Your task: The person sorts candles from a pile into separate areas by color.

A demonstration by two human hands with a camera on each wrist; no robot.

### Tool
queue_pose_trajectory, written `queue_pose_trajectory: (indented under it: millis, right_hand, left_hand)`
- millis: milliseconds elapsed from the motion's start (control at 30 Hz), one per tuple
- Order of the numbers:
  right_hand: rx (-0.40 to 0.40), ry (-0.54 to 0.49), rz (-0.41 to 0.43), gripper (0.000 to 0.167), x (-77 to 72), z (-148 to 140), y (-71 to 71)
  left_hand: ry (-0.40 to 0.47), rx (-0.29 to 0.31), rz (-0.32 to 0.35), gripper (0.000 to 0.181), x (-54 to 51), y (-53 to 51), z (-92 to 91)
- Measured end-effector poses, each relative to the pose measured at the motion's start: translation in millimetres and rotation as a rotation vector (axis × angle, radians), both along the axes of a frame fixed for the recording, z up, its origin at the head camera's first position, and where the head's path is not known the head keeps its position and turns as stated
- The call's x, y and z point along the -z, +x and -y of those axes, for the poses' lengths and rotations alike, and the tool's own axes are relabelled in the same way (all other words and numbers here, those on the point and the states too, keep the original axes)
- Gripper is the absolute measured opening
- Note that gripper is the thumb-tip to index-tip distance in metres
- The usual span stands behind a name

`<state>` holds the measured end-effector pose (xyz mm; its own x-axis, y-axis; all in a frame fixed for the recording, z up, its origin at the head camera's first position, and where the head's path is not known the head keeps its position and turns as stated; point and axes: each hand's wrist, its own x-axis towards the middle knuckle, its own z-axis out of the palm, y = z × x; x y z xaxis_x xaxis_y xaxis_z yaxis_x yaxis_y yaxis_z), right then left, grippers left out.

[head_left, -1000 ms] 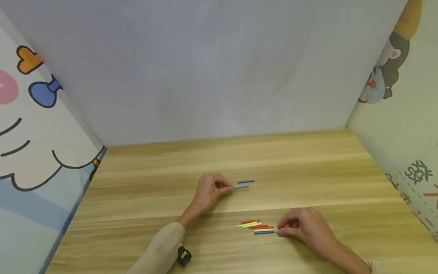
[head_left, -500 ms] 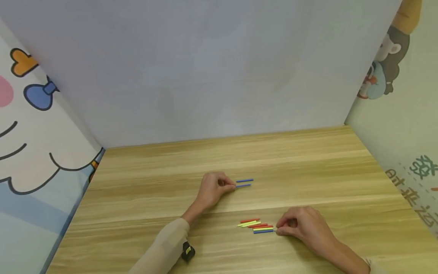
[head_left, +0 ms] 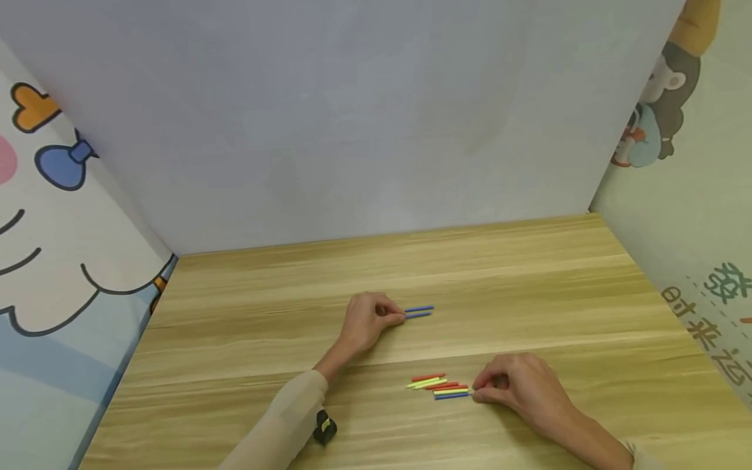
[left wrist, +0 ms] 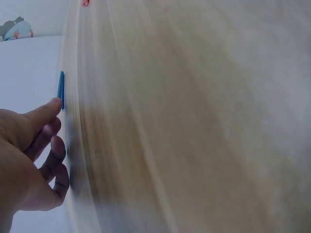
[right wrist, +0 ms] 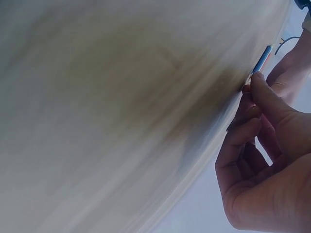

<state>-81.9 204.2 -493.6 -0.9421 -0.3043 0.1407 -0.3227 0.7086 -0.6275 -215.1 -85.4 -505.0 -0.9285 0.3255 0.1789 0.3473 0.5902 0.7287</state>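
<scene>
In the head view my left hand [head_left: 364, 321] pinches the left end of a thin blue stick [head_left: 420, 315] between thumb and fingertips. A second blue stick [head_left: 420, 308] lies just behind it, almost parallel. The left wrist view shows a blue stick [left wrist: 60, 87] at the thumb tip. Nearer the front, my right hand [head_left: 525, 390] pinches the right tip of another blue stick [head_left: 451, 396], the front one of a small group. Beside it in that group lie a yellow stick [head_left: 451, 391], a red stick [head_left: 443, 386] and others. Curled fingers partly hide the grip in the right wrist view.
The sticks lie on a wood-grain table [head_left: 264, 281]. A grey wall [head_left: 376, 130] rises at its back edge, with printed panels at both sides. A small black object [head_left: 325, 427] sits at the left sleeve [head_left: 282, 418].
My left hand has moved slightly right and away, bringing its blue stick closer to the one behind and more in line with it. My right hand stays at the group of sticks.
</scene>
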Motion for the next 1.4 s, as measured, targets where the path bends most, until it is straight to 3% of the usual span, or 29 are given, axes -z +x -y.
queue_pose_trajectory:
  millis: [1400]
  right_hand:
    - [0.037,0.097,-0.071,0.021,-1.7,12.3,6.9]
  left_hand:
    - [-0.025,-0.031,-0.054,0.006,-0.6,0.6,-11.6]
